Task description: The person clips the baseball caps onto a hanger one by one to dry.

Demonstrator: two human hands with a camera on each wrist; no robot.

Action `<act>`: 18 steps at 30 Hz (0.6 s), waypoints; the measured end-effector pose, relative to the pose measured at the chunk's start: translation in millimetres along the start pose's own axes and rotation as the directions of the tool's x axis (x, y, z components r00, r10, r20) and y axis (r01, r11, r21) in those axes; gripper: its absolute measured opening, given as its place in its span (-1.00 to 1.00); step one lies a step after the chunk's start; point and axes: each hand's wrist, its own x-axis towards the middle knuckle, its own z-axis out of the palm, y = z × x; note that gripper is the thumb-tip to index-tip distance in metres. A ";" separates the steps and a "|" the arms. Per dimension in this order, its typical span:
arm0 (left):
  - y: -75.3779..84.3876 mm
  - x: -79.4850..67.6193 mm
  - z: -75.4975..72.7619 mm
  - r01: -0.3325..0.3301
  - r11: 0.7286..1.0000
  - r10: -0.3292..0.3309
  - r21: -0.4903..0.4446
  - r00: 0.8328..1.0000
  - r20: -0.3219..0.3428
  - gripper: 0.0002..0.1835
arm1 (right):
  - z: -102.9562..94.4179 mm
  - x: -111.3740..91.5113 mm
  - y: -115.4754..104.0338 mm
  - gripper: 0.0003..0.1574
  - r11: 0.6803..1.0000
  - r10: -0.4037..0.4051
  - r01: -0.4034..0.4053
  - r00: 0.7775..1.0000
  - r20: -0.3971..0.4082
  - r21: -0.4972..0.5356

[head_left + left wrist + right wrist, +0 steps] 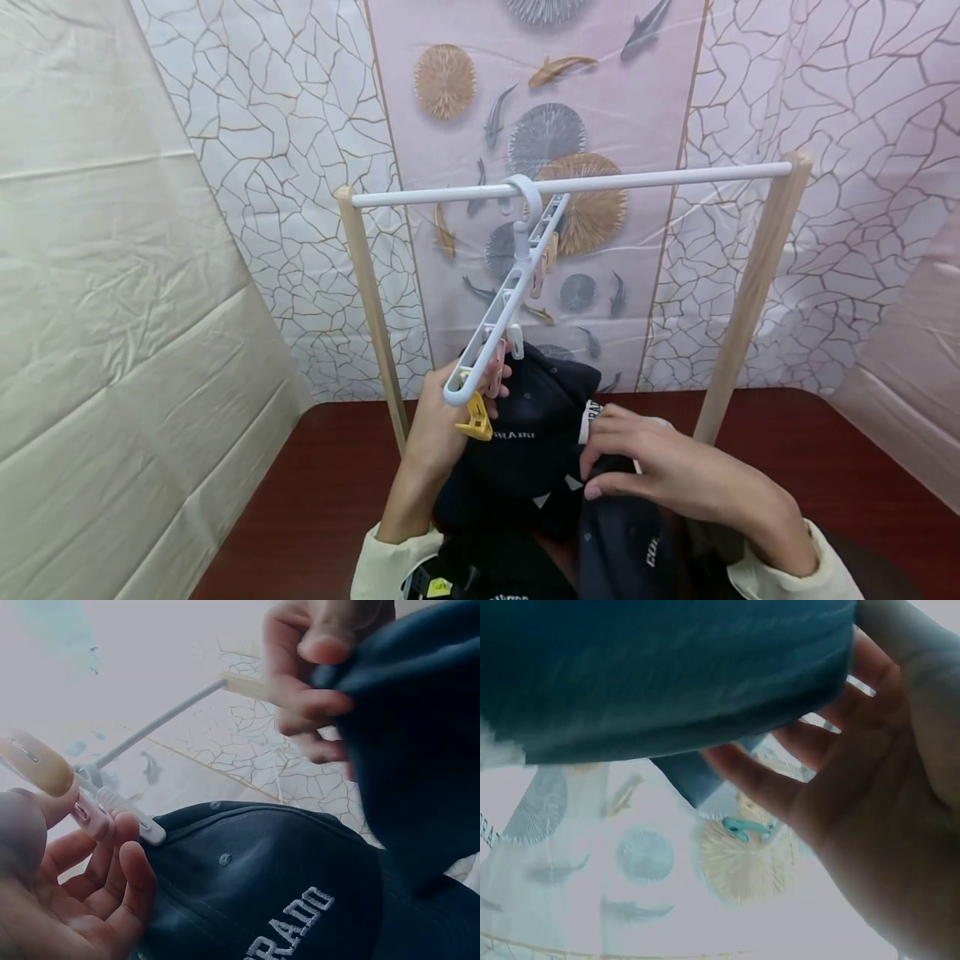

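Head view: dark cap (536,471) hangs below the white hanger (521,240) on the rack's crossbar (660,177); pale letters on its front end in "RADO", the start hidden. Second dark cap (618,529) at lower right, "COL" readable, rest cut off. White label (589,422) beside the right hand (652,462), a few dark letters, only partly legible. Left hand (442,412) reaches up from below, wrist raised, fingers bent in at the near end of the hanger; narrow grip, thumb and fingers pinching the pink clip (496,373), yellow clip (476,418) hanging next to it. Left wrist view: white clip (135,815) lies against the hung cap's edge. Right forearm comes in from lower right, hand bent over, fingers leftward; thumb and index finger pinch the second cap's edge, other fingers loosely curled.
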 end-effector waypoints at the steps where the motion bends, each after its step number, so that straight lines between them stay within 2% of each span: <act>1: -0.3 -0.1 -0.1 -0.001 1.000 0.001 -0.003 1.000 0.000 -0.67 | -0.4 -0.2 -0.2 -0.86 1.000 -0.014 0.014 0.999 -0.032 -0.008; 6: 1.0 1.8 0.7 -0.005 1.000 0.005 -0.020 1.000 0.002 -0.65 | -2.3 0.0 -2.6 -0.69 0.999 -0.036 0.031 0.991 -0.132 -0.037; 11: 3.4 1.3 0.9 0.042 0.998 -0.043 -0.038 0.999 -0.016 -0.69 | -0.9 1.4 -4.7 -0.60 0.997 -0.033 0.019 0.977 -0.209 -0.071; 14: 3.6 0.8 1.0 0.049 0.998 -0.050 -0.044 0.999 -0.018 -0.69 | 0.9 2.5 -4.2 -0.66 0.996 -0.083 0.068 0.956 -0.282 -0.064; 16: 3.4 0.6 1.3 0.038 0.998 -0.039 -0.049 0.999 -0.013 -0.70 | 2.1 3.9 -3.5 -0.78 0.992 -0.120 0.104 0.935 -0.332 -0.065; 18: 2.5 0.2 1.6 0.033 0.998 -0.034 -0.054 0.999 -0.015 -0.70 | 3.5 5.9 -3.1 -0.79 0.988 -0.149 0.127 0.911 -0.384 -0.084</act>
